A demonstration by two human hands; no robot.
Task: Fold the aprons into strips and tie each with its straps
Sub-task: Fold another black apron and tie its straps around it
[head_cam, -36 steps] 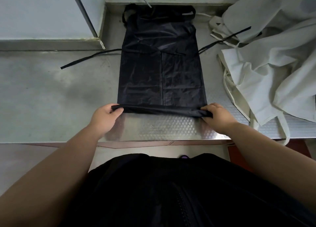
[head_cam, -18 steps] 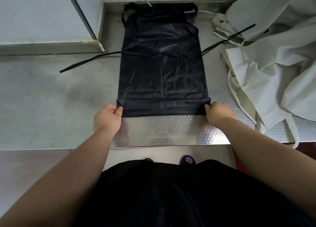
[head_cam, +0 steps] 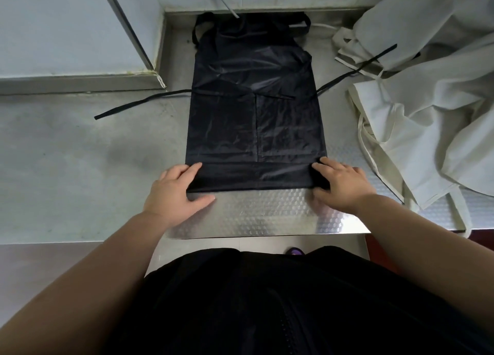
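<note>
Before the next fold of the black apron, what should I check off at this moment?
1. The folded band even across the black apron: ok.
2. Band ends under left hand and right hand: ok.
3. The left strap free on the table: ok.
4. The right strap clear of the white aprons: not ok, its end lies on them.
5. The neck loop flat: cannot tell.
</note>
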